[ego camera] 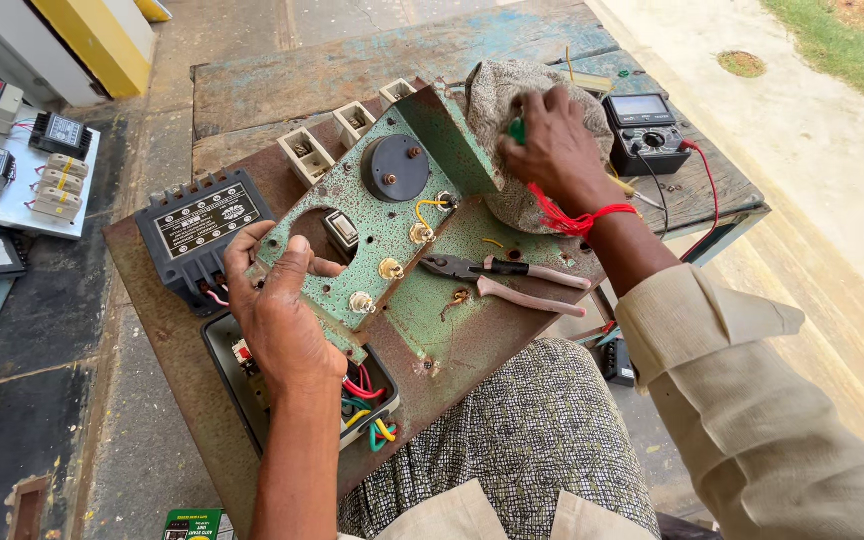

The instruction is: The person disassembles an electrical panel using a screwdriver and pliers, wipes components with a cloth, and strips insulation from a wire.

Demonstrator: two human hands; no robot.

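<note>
The rusty board (182, 340) lies across the person's lap, its near edge at the knees and its far end on a worn wooden bench (352, 70). Open floor lies to the left of it; to the right a step drops to pale paving. On the board, room is tight: a black module (197, 230) sits just left of the green panel (382, 240), an open box of coloured wires (367, 410) below it, and pliers (512, 280) lie just right.

The left hand (282, 310) grips the panel's near left edge, fingers curled over the rim and thumb (307, 262) lying on its face. The right hand (557, 150) presses a grey cloth (507, 100) at the panel's far right end, fingers bent close around something green; how tight, I cannot tell. A black meter (642, 130) stands just beyond that hand.

The panel is tilted up off the board, its long axis running from near left to far right, dial and switches facing up.
</note>
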